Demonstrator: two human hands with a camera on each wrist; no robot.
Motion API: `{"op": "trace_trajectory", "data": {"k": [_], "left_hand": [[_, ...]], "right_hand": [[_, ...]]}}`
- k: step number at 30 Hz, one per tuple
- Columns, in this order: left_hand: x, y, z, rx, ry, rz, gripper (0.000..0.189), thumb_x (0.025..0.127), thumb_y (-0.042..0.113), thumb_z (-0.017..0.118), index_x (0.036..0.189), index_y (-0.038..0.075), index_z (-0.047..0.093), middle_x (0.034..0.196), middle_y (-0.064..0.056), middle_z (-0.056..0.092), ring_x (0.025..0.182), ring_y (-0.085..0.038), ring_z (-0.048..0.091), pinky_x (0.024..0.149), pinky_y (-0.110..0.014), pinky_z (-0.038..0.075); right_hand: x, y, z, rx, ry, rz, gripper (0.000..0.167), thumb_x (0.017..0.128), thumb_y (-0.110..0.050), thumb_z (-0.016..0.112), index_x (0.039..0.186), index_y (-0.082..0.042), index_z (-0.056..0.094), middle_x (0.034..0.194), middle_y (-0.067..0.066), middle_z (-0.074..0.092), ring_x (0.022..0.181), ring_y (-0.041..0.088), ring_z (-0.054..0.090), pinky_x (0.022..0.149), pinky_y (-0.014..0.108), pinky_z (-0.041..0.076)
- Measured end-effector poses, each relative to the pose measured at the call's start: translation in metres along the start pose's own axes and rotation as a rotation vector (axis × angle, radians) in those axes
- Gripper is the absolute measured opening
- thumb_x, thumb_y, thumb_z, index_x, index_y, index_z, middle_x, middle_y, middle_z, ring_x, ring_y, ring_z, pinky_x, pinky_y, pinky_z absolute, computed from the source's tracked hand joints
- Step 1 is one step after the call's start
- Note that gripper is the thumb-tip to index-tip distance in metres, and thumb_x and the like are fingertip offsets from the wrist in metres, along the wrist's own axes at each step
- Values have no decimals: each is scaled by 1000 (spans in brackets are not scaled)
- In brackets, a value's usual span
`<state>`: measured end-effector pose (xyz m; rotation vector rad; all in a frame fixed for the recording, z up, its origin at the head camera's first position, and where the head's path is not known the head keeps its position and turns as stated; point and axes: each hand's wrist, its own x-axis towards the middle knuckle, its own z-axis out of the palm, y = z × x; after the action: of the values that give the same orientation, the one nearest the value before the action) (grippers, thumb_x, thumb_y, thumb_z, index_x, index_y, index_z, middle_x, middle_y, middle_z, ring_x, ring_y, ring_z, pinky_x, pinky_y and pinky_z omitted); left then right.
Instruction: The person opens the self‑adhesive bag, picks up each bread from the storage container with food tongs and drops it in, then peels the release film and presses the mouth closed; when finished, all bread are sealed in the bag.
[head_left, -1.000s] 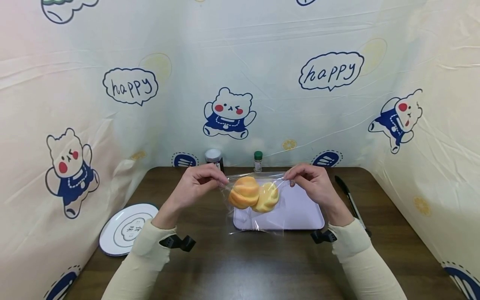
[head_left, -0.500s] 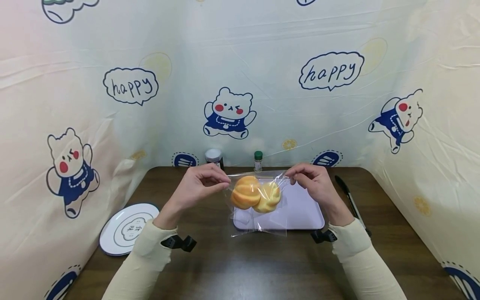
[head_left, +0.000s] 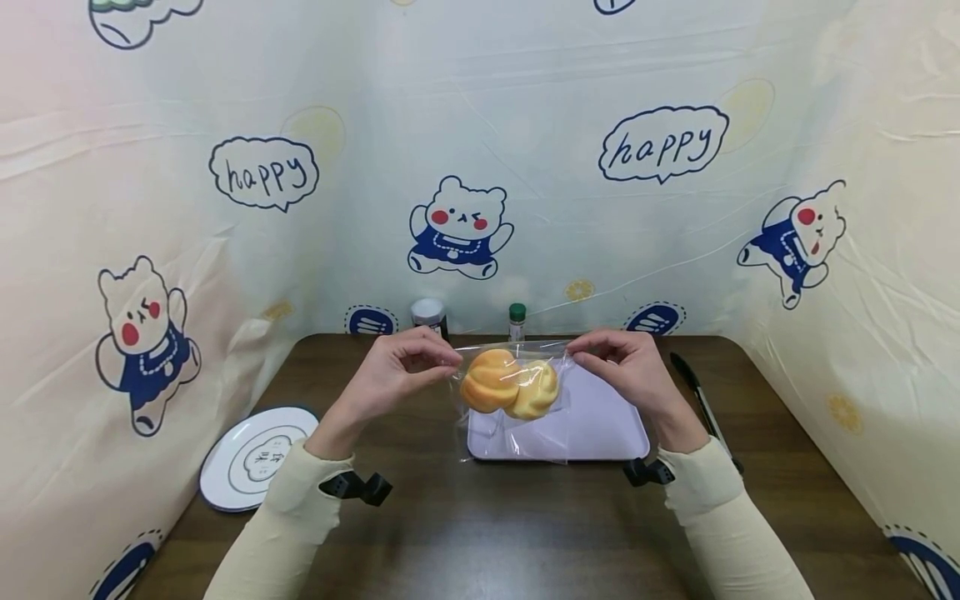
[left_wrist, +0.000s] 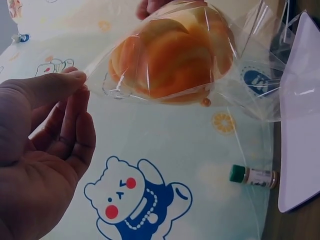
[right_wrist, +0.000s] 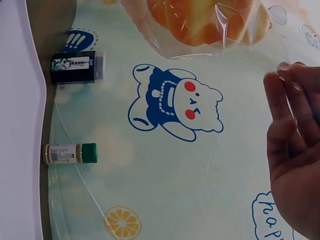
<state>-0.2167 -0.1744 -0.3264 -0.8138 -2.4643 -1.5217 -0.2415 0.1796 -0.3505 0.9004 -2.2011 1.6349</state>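
Note:
My left hand [head_left: 401, 367] pinches the upper left corner of a clear plastic bag [head_left: 517, 442] between thumb and fingers. The opposite upper corner is pinched by my right hand [head_left: 626, 371]. Inside the bag, near its top edge, sit an orange-brown bread bun [head_left: 490, 382] and a paler yellow bun [head_left: 534, 390], side by side. The left wrist view shows the orange bun [left_wrist: 170, 55] large through the creased film. The bag hangs upright between the hands, its lower part overlapping a lilac tray [head_left: 607, 421] in the head view.
A white plate [head_left: 225, 467] lies at the left edge of the wooden table [head_left: 480, 533]. At the back stand a white-lidded jar [head_left: 428, 315] and a small green-capped bottle [head_left: 517, 321]. A black-handled utensil [head_left: 697, 392] lies right of the tray. Printed cloth walls surround the table.
The bag and buns shift slightly, first right, then a little left and up. The right hand's fingers close up at their corner; both hands stay nearly in place.

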Motion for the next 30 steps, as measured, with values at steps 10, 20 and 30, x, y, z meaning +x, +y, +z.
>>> {"op": "trace_trajectory", "data": {"k": [10,20,30], "left_hand": [[10,-15,16,108,-151,-119,40,89,14,75,127,21,63,99,-1,66,87,-19,62,79,-27,57],[14,-13,31,218,-269,-110,33,96,36,66,125,21,67,113,1,69,96,-16,61,83,-30,56],[28,6,58,217,-243,-18,37,99,48,54,130,30,62,126,8,64,117,-14,58,98,-38,51]], "right_hand": [[3,2,2,-14,-11,-15,17,89,2,70,106,3,75,100,0,77,82,6,68,68,21,56],[4,-8,8,-100,-77,-24,19,93,-3,67,110,-5,75,106,13,75,86,8,64,72,22,54],[6,-18,12,-143,-164,-115,24,94,-1,64,115,-9,74,107,8,74,84,11,66,74,25,56]]}}
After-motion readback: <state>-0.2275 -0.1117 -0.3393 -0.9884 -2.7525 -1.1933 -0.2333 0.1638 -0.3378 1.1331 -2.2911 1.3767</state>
